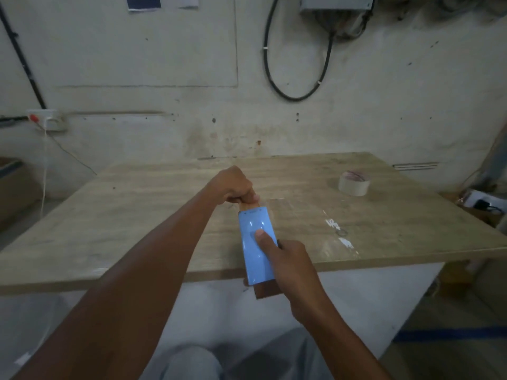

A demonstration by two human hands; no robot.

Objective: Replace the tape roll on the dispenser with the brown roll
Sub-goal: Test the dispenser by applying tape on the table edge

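A light blue tape dispenser [253,259] is held over the near edge of the wooden table [153,204]. My right hand [290,259] grips its side, thumb pressed on the blue top face. A strip of brown tape [250,206] comes out of the dispenser's far end, and my left hand [236,186] pinches that strip just beyond it. Part of the brown roll [267,290] shows under the dispenser's near end. A pale, clear-looking tape roll [354,182] lies flat on the table at the far right, away from both hands.
White paint marks [340,231] dot the table to the right of the dispenser. Behind the table is a wall with a looped black cable [296,97]. A socket with a white cord [50,120] is at the left. My knees show below the table.
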